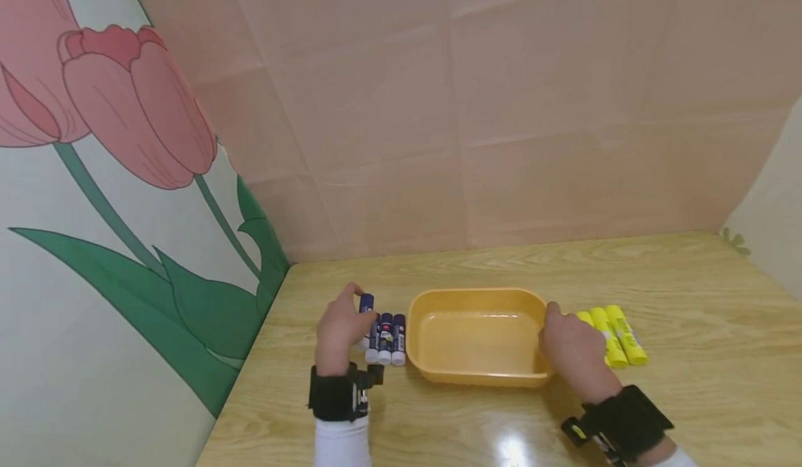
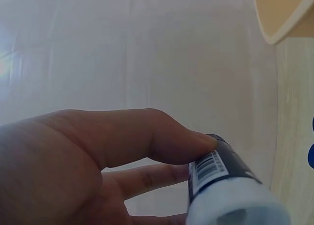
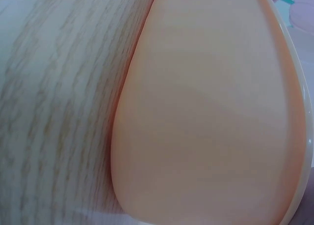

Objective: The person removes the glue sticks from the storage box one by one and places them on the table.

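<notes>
My left hand point(image 1: 344, 324) pinches a dark blue glue stick point(image 1: 366, 304) between thumb and fingers. In the left wrist view the held glue stick point(image 2: 213, 168) shows a barcode label and a white end turned toward the camera. Right beside this hand, several more dark blue glue sticks point(image 1: 386, 338) lie side by side in a row. My right hand point(image 1: 575, 350) grips the right rim of a yellow-orange plastic basin point(image 1: 476, 338), which holds nothing. The basin's smooth outer wall point(image 3: 201, 107) fills most of the right wrist view, where the hand is mostly out of sight.
Several bright yellow glue sticks point(image 1: 617, 335) lie together right of the basin, partly behind my right hand. All stand on a wood-grain table point(image 1: 451, 418). A pink-brown sheet point(image 1: 470, 119) hangs behind it, and a tulip-painted wall point(image 1: 125, 244) rises at the left.
</notes>
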Tool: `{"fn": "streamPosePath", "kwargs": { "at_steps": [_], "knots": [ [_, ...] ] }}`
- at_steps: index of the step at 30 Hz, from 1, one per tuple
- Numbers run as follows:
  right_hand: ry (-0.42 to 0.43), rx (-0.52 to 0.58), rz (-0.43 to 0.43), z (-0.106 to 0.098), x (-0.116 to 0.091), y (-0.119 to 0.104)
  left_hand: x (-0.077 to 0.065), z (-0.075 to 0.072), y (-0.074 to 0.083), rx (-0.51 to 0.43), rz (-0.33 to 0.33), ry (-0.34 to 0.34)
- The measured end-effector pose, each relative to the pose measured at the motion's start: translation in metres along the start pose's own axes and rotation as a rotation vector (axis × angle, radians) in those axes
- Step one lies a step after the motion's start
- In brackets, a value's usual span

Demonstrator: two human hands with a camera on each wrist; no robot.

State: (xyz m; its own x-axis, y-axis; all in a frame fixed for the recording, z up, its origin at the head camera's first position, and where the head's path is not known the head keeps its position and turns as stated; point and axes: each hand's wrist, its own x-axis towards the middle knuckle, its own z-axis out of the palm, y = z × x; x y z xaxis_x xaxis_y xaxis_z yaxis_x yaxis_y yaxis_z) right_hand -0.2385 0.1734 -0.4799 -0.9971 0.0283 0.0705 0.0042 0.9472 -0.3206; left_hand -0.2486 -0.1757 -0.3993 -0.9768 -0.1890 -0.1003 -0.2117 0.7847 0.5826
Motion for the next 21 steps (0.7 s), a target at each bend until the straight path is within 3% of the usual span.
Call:
{"fn": "streamPosePath", "kwargs": {
  "at_steps": [11,21],
  "knots": [
    [0.007,-0.006,0.000,0.001,0.000,0.000,0.009,0.001,-0.016,0.015,-0.010,0.019],
    [0.010,-0.008,0.000,0.000,-0.002,-0.001,0.014,0.005,-0.018,0.038,-0.040,0.019]
  ]
}}
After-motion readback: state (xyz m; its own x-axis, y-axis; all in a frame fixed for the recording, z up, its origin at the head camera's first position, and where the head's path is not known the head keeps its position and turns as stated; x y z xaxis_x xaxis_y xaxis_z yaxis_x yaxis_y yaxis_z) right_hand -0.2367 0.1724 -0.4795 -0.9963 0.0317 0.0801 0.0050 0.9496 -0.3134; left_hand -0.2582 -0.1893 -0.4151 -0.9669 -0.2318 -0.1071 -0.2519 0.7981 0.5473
